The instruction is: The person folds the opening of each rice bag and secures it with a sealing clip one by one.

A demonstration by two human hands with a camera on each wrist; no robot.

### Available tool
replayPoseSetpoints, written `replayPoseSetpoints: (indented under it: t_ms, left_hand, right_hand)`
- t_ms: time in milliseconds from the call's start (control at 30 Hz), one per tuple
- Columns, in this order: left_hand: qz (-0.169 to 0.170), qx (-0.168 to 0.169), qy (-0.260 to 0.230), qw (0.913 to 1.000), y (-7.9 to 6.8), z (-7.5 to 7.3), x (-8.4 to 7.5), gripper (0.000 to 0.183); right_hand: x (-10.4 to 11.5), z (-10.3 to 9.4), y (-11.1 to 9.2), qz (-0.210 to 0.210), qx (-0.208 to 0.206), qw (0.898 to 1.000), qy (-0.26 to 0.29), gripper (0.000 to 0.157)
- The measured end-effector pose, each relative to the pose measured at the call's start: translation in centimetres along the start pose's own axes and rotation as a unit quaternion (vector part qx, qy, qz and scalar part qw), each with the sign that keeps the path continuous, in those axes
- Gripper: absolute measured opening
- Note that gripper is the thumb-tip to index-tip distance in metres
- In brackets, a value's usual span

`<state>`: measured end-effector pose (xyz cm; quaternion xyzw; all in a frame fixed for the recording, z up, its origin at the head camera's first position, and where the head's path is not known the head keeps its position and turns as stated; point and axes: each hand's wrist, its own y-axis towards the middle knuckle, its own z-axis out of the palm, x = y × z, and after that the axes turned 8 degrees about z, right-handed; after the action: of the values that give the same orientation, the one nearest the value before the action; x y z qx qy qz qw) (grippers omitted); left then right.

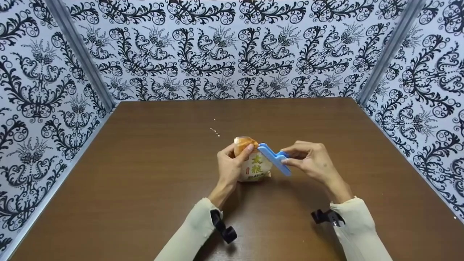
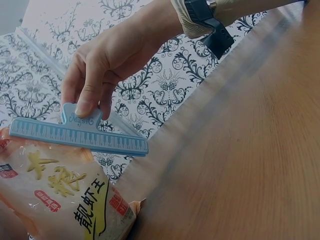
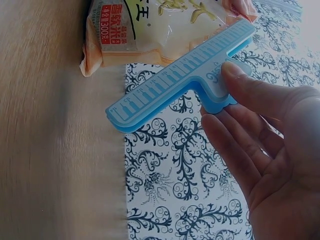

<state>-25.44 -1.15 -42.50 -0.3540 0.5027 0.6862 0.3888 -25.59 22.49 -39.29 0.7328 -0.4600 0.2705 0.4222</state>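
Observation:
A small bag of rice (image 1: 256, 170) with Chinese lettering stands on the table, its orange top folded over. My left hand (image 1: 231, 166) grips that folded top from the left, thumb across the front. From the right, my right hand (image 1: 314, 162) pinches the handles of a light blue sealing clip (image 1: 271, 158) between thumb and fingers. In the left wrist view, the long bar of the clip (image 2: 80, 136) lies along the bag's top edge, one end overlapping it. Whether the clip grips the bag I cannot tell. The left hand's fingers are hidden in both wrist views.
A few white grains (image 1: 215, 131) lie on the brown wooden table (image 1: 156, 152) beyond the bag. Patterned black-and-white walls (image 1: 224, 50) enclose the table at the back and both sides. Black straps (image 1: 223, 226) circle both wrists over pale sleeves.

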Motion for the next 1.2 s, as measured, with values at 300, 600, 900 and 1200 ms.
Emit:
replayPoseSetpoints:
  t_ms: [300,600,900,1200]
  left_hand:
    - [-0.004,-0.003,-0.011,0.9999,-0.02,-0.05,0.11,0.019]
    - [0.002,-0.001,-0.017,0.9998,-0.02,0.01,0.11,0.018]
    - [-0.005,-0.001,-0.009,0.9999,-0.04,0.04,0.03,0.020]
    - [-0.007,0.000,-0.008,0.9999,0.01,0.04,0.11,0.019]
  right_hand:
    - [0.18,0.06,0.05,-0.005,0.002,1.000,0.006,0.024]
    - [0.20,0.16,0.16,-0.013,-0.001,1.000,0.012,0.023]
    - [0.32,0.13,0.33,-0.014,0.002,1.000,0.018,0.023]
    - [0.54,0.21,0.45,-0.014,0.006,1.000,0.019,0.023]
